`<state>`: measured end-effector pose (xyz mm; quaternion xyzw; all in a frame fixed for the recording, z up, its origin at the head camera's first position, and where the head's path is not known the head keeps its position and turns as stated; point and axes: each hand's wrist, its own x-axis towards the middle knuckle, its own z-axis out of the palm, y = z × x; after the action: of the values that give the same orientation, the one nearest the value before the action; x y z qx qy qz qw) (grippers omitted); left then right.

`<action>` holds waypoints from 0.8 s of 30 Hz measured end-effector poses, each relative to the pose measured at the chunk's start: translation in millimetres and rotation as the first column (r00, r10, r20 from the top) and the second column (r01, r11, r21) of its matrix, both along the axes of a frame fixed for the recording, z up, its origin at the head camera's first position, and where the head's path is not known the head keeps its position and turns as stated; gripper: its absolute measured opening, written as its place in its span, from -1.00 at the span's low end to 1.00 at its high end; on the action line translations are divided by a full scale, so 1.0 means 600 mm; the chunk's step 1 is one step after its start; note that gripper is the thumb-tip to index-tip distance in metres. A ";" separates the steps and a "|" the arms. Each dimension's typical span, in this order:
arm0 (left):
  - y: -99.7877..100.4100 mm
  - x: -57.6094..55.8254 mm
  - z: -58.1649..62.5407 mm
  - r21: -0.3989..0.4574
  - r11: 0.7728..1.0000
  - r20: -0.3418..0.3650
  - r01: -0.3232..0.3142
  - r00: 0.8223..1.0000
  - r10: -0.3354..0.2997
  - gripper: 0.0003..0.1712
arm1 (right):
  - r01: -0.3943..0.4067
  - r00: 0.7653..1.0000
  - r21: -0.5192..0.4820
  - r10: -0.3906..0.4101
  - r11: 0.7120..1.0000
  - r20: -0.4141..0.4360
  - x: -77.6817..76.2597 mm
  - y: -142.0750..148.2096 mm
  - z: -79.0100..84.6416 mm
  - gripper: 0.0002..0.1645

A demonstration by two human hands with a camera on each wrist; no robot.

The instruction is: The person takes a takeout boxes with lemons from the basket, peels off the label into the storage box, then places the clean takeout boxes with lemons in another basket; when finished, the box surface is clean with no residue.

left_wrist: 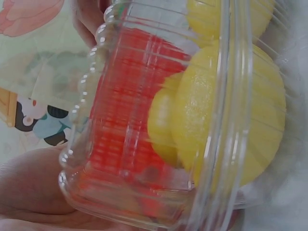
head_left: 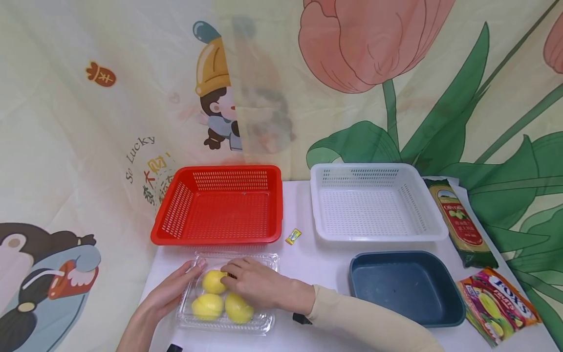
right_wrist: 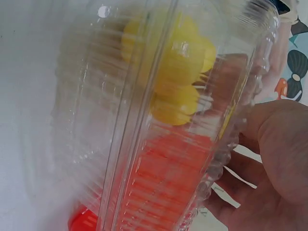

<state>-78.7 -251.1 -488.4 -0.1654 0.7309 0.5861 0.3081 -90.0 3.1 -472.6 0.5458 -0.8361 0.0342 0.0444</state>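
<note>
A clear plastic box [head_left: 259, 320] with a domed lid lies on the white table and contains yellow lemons [head_left: 207, 307]; three show in the head view. My left hand [head_left: 169, 289] is at the box's left side, its fingertips touching the upper left edge. From the right, my right hand [head_left: 252, 283] reaches across and rests on the lid, partly covering the lemons. In the right wrist view, that hand's fingers [right_wrist: 236, 178] lie spread along the lid's beaded edge. The left wrist view has the left palm [left_wrist: 33, 183] close beside the lid.
Behind the box stands a red basket [head_left: 220, 243], with a white basket [head_left: 378, 238] to its right. A small yellow wrapped candy [head_left: 293, 236] lies between them. A dark blue tray [head_left: 406, 283], a pasta bag [head_left: 462, 222] and a FOX'S candy bag [head_left: 499, 305] are at the right.
</note>
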 end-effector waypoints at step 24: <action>0.000 0.002 0.000 0.006 1.000 -0.012 0.006 1.000 -0.006 0.06 | 0.077 0.997 -0.081 -0.079 0.994 -0.018 -0.018 0.017 0.004 -0.73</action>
<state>-77.6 -251.1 -488.3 -0.1588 0.7314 0.5885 0.3058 -100.8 13.3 -470.2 0.5109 -0.8542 0.0601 0.0764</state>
